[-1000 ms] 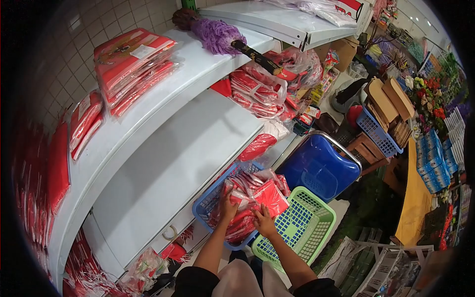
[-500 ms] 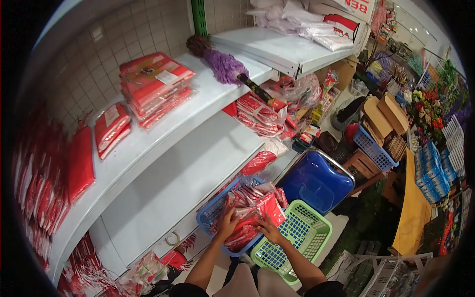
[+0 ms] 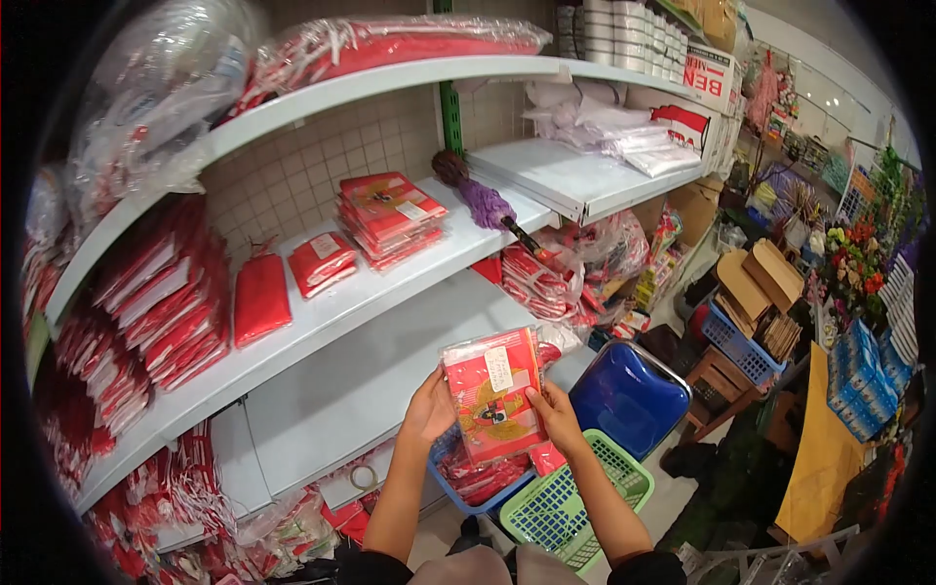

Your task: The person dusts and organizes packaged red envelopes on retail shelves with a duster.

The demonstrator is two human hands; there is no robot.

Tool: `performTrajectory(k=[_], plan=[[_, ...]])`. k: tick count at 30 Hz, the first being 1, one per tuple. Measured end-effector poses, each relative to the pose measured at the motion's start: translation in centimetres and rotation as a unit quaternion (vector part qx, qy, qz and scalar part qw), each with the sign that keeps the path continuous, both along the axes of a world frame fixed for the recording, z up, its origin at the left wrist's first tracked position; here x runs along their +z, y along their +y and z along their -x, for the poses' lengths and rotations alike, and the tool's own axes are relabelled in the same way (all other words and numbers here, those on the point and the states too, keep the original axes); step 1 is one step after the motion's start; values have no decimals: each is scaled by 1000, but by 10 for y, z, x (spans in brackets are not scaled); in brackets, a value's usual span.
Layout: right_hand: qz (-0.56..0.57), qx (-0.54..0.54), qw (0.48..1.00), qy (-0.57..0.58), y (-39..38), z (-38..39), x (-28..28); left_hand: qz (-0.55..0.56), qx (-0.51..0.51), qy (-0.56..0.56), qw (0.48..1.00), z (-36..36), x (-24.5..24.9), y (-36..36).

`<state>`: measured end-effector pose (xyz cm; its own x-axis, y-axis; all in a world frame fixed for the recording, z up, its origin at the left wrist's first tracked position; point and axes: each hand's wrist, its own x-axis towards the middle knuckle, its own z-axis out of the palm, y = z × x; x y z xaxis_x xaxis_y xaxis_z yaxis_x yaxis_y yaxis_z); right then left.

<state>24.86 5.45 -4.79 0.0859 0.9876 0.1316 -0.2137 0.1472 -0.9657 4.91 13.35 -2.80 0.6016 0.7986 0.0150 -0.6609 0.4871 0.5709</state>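
In front of me I hold a flat red packet [image 3: 495, 390] in clear plastic, with a handwritten white label and a gold emblem. My left hand [image 3: 429, 408] grips its left edge, fingers partly hidden behind it. My right hand [image 3: 558, 417] pinches the right side, thumb on the front. Beneath the packet, a blue basket [image 3: 480, 507] contains more red packets [image 3: 478, 480]. A green basket [image 3: 624, 478] stands to its right, under my right forearm.
The grey shelf [image 3: 341, 307] bears a stack of red packets [image 3: 390, 214], smaller red packets [image 3: 322, 263] and a purple feather duster [image 3: 487, 207]. Tall red piles [image 3: 175, 302] rise at left. A blue-seated chair [image 3: 629, 395] stands right of the shelf. A tape roll [image 3: 364, 478] lies lower down.
Both hands have come up out of the blue basket with the red packet, now raised and facing me. My view has tilted upward, showing the upper shelf.
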Motion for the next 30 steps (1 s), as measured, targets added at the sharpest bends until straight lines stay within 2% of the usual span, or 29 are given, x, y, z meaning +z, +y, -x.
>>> performTrajectory(k=[1, 6, 7, 9, 11, 13, 16, 17, 20, 21, 23, 26, 27, 30], plan=[[-27, 24, 998, 48, -3, 5, 17, -12, 4, 0, 1000, 8, -10, 2], [-95, 42, 993, 63, -22, 35, 88, 12, 9, 16, 1000, 19, -3, -4], [-108, 28, 992, 61, -23, 41, 98, -32, 3, 9, 999, 17, 22, -19], [-142, 5, 989, 44, -17, 45, 107, -3, 8, -77, 997, 12, 43, -29], [-153, -59, 982, -95, -12, 39, 116, 12, 24, -131, 991, 11, 35, -15], [-164, -153, 947, -230, -10, 39, 140, -1, 17, -151, 988, 12, 44, -10], [-290, -265, 868, -304, 21, 24, 167, -8, 11, -132, 991, 12, 56, 10], [-263, -259, 888, -275, 32, 19, 172, -9, 9, -117, 993, 12, 61, 18], [-293, -313, 806, -408, 80, 5, 192, -17, 26, -114, 993, 13, 92, 18], [-279, -349, 762, -470, 99, 5, 197, -20, 34, -114, 993, 14, 99, 20], [-244, -411, 657, -583, 140, 5, 197, -30, 43, -115, 992, 19, 91, 41], [-150, -401, 551, -716, 204, 0, 173, -33, 83, -95, 991, 21, 73, 65], [-126, -390, 547, -730, 217, -1, 163, -34, 101, -85, 991, 21, 68, 72], [-2, -331, 682, -652, 241, -2, 149, -70, 142, -40, 987, 30, 50, 85]])
